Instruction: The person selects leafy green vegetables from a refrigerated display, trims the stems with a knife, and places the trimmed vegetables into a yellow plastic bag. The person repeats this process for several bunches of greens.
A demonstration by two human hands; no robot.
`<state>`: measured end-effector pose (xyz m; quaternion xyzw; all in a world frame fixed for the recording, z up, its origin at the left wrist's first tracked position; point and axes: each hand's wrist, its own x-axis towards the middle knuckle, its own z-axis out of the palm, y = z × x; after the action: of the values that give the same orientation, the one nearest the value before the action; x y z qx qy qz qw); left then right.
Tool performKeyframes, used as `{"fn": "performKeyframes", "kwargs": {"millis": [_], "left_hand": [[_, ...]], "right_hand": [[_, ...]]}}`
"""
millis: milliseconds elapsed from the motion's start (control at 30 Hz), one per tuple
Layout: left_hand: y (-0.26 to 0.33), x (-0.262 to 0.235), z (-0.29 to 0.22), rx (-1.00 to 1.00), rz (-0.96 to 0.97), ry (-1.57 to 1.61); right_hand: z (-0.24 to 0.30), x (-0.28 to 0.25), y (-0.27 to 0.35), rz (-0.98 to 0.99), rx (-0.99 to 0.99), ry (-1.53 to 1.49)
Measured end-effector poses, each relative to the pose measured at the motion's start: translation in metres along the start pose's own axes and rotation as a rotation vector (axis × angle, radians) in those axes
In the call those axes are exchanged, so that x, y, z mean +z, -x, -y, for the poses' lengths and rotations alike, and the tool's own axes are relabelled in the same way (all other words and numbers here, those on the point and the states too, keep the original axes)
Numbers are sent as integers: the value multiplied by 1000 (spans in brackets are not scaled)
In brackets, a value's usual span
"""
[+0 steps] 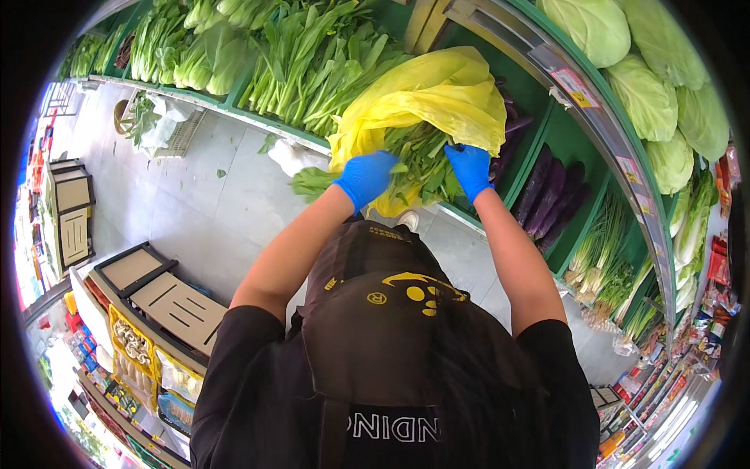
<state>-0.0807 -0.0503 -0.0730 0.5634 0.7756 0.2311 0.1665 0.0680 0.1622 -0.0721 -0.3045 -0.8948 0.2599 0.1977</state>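
A large yellow plastic bag lies at the front edge of the green shelf, its mouth facing me. Dark leafy greens fill the opening. My left hand, in a blue glove, is closed at the left side of the mouth; leaves poke out on both sides of it, some hanging over the shelf edge. At the right side, my right hand, also blue-gloved, is closed with its fingertips at the bag's edge, right against the greens. The undersides of both grips are hidden.
Left of the bag are loose leafy vegetables. Purple eggplants and spring onions lie to the right, cabbages above. A crate stands on the floor. Display boxes are behind on the left.
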Motion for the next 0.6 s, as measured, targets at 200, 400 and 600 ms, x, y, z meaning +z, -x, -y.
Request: {"fn": "performKeyframes", "kwargs": {"millis": [200,400,600], "left_hand": [[25,-38,16,-71,94,-408],[38,-44,39,-98,114,-391],[43,-45,35,-174,79,-326]], "right_hand": [[45,1,22,-136,8,38],[78,44,34,445,51,-181],[106,111,40,392,628,-226]]}}
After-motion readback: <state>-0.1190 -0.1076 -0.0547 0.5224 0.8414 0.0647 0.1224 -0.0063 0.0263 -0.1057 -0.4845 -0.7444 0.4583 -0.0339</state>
